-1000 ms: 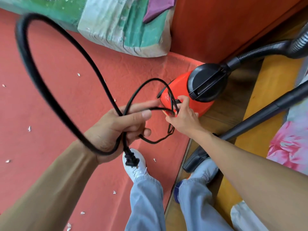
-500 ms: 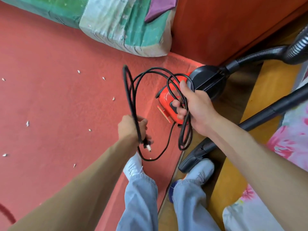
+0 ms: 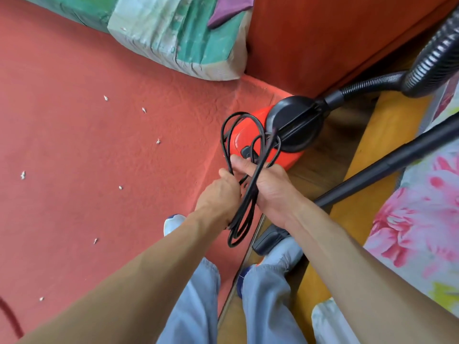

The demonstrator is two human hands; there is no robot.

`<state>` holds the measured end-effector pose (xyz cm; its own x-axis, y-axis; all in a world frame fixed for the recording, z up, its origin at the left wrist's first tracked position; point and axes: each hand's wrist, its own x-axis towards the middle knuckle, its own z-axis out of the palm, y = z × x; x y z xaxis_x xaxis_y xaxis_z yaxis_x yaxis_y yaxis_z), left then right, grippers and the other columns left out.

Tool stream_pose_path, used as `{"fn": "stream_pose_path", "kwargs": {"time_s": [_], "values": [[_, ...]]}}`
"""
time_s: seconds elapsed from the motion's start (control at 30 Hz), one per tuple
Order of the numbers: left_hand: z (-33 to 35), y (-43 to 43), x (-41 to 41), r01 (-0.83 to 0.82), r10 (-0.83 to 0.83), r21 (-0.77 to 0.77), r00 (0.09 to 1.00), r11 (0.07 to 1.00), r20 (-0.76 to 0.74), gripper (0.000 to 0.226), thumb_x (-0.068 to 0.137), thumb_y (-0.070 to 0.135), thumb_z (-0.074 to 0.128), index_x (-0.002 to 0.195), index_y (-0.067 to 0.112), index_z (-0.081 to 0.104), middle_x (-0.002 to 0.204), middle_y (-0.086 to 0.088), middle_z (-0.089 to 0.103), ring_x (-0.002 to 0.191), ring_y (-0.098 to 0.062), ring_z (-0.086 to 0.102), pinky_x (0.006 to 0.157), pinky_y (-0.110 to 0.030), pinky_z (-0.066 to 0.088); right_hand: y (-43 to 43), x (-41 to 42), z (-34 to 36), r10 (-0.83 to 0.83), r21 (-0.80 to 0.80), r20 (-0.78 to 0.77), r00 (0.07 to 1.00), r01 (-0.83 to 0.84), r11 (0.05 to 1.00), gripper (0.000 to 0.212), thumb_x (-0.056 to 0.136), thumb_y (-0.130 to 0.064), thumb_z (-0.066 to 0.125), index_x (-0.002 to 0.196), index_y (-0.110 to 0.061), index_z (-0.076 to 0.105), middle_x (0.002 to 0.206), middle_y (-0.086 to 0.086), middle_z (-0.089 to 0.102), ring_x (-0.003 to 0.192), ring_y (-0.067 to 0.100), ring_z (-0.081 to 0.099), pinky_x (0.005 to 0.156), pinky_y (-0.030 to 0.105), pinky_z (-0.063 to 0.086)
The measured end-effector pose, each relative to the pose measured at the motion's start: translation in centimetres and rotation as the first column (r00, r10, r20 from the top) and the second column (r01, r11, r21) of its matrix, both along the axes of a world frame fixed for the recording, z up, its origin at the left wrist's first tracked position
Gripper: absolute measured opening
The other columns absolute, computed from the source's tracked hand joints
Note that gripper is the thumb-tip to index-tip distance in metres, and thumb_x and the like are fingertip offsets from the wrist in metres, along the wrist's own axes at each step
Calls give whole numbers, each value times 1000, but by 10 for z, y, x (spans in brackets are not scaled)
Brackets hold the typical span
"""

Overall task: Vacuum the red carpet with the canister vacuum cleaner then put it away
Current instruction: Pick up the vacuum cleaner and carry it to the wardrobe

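Head view, nearest first: our left hand (image 3: 218, 192) and right hand (image 3: 272, 192) meet above our knees. Both grip the coiled cord (image 3: 244, 207). The left hand's fingers curl round the bundle on its left side. The right hand wraps the loops from the right, with its thumb laid across them. One end of the coil hangs below the hands; the other loops rise over the vacuum (image 3: 289, 157). We cannot see the plug.

Just below the right wrist, the floor head (image 3: 267, 240) sits by our feet. Its wand (image 3: 387, 165) runs up and to the right.

The vacuum stands beyond the hands at the corner of the carpet (image 3: 87, 145), against the wooden floor. Its hose (image 3: 367, 84) leaves the black lid toward the upper right.

White scraps (image 3: 120, 187) lie scattered over the carpet, so we judge that cleaning is not yet done. We judge the step in hand to be preparing the cord.

The next move calls for:
1. Pay out the loops one at a time so that they do not knot.
2. Find the plug end.
3. Carry it to an outlet; none is in view.

Bedding (image 3: 173, 38) borders the far edge of the carpet.
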<state>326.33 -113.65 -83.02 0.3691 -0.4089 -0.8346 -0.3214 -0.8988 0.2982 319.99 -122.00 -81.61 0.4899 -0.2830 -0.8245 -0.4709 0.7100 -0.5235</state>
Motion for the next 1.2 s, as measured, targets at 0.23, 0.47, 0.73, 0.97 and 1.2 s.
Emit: {"fn": "stream_pose_path", "kwargs": {"time_s": [0.23, 0.47, 0.73, 0.97, 1.2], "values": [[17, 7, 10, -462, 353, -66, 755, 884, -553, 17, 96, 15, 62, 103, 1, 68, 87, -15, 66, 81, -28, 62, 74, -38, 52, 2, -15, -20, -112, -115, -169, 979, 93, 989, 7, 81, -10, 73, 82, -7, 67, 63, 6, 63, 59, 25, 58, 52, 34, 46], [15, 27, 9, -786, 477, 229, 94, 574, -874, 123, 49, 88, 69, 134, 0, 60, 127, -18, 53, 117, -28, 49, 97, -41, 35, -4, -4, -24, 103, -299, -342, 934, -213, 930, 14, 88, -12, 60, 99, -20, 61, 92, 8, 67, 72, 23, 61, 52, 26, 45], [25, 21, -2, -787, 377, 49, 239, 615, -895, 68, 76, 59, 75, 121, 10, 64, 100, 1, 76, 90, -9, 73, 81, -35, 57, -7, 12, -25, 342, -338, -465, 817, -520, 784, 40, 92, -29, 58, 123, -7, 46, 119, 15, 59, 105, 34, 61, 90, 49, 53], [16, 20, 1, -810, 620, -161, 544, 564, -566, 46, 69, 46, 78, 99, 11, 73, 85, -8, 73, 78, -25, 66, 67, -44, 56, -11, 4, -14, 38, 252, 78, 996, -56, 966, 70, 85, -72, 42, 114, -10, 58, 105, 18, 58, 97, 31, 59, 97, 51, 47], [9, 11, -5, -638, 493, -221, 733, 738, -470, 31, 72, 8, 74, 100, -3, 64, 80, -19, 68, 72, -25, 62, 73, -44, 56, -13, 5, -15, 331, 146, 56, 942, -336, 931, 84, 60, -93, 44, 100, -20, 53, 90, 6, 56, 84, 23, 55, 78, 33, 46]]}}
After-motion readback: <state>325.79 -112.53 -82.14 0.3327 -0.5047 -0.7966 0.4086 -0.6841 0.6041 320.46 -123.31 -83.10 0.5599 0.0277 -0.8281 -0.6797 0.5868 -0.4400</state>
